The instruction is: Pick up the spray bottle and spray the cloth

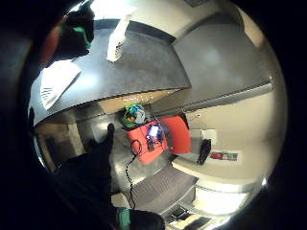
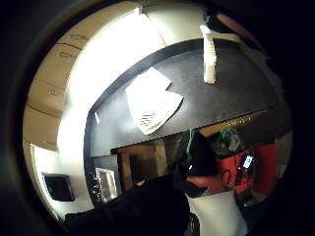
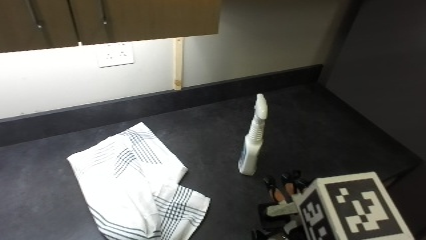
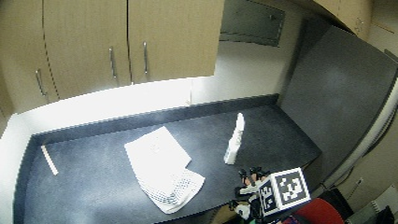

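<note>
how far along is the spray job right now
Nothing looks done yet. The spray bottle stands upright on the dark counter, untouched, apart from the striped cloth lying rumpled beside it. The gloved right hand is at the counter's near edge, short of the bottle and holding nothing. Left: grip the bottle, lift it, spray the cloth.

You can read no words, brand names or numbers anywhere here. The spray bottle (image 3: 251,140) on the worktop (image 3: 319,130) shows you a plain pale side, with any label too small or blurred to make out. The cloth (image 3: 133,185) carries only thin dark stripes, no lettering. The wall socket plate (image 3: 114,54) above the worktop bears no marking you can read.
</note>
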`<act>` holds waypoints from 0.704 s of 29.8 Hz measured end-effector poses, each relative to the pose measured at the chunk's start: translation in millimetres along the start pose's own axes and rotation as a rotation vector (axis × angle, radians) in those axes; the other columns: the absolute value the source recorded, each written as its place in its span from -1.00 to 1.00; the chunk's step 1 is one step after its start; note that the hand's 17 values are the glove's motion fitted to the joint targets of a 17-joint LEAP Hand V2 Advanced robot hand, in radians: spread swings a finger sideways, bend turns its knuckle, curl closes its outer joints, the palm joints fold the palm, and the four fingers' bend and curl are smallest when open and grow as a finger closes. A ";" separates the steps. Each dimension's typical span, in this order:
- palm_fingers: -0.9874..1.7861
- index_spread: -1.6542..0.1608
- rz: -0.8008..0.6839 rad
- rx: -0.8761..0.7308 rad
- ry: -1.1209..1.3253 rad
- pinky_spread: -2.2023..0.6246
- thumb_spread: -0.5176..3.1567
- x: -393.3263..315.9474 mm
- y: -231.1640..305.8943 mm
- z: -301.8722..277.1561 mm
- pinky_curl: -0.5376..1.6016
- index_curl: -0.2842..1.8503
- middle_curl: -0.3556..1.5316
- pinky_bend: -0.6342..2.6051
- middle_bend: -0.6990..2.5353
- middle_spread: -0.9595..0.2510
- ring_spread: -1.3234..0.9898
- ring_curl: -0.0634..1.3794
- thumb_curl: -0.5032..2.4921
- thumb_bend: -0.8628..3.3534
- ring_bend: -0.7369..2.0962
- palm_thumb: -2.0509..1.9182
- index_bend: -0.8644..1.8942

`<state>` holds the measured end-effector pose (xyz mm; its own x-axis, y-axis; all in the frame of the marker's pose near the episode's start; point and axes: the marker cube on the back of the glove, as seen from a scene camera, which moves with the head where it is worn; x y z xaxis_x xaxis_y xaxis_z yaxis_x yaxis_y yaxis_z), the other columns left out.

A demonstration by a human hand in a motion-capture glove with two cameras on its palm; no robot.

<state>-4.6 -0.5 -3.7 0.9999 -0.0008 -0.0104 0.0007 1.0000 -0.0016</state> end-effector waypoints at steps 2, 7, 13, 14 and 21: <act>0.18 0.57 -0.002 -0.009 0.001 0.58 -0.49 -6.7 0.7 -6.7 -0.36 -0.68 -0.56 -0.23 -0.46 0.55 0.14 -0.77 -0.57 -0.45 -0.23 0.28 -0.28; 0.14 0.48 -0.023 -0.031 -0.017 0.59 -0.36 -33.1 -5.8 -23.6 -0.28 -0.62 -0.50 -0.19 -0.45 0.54 0.14 -0.65 -0.53 -0.45 -0.20 0.31 -0.28; 0.12 0.43 -0.055 -0.024 -0.021 0.59 -0.27 -42.7 -13.3 -26.7 -0.24 -0.60 -0.45 -0.17 -0.45 0.53 0.14 -0.60 -0.49 -0.47 -0.19 0.32 -0.28; 0.12 0.43 -0.057 -0.023 -0.020 0.59 -0.26 -43.2 -13.5 -27.1 -0.24 -0.59 -0.44 -0.17 -0.45 0.53 0.14 -0.59 -0.48 -0.47 -0.19 0.32 -0.28; 0.11 0.41 -0.029 -0.021 -0.055 0.59 -0.22 -38.2 -9.3 -24.9 -0.23 -0.57 -0.40 -0.17 -0.45 0.53 0.14 -0.56 -0.44 -0.50 -0.19 0.33 -0.28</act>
<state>-43.1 -9.8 -28.2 0.9986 -0.0295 0.0447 0.0305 0.9993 -0.0221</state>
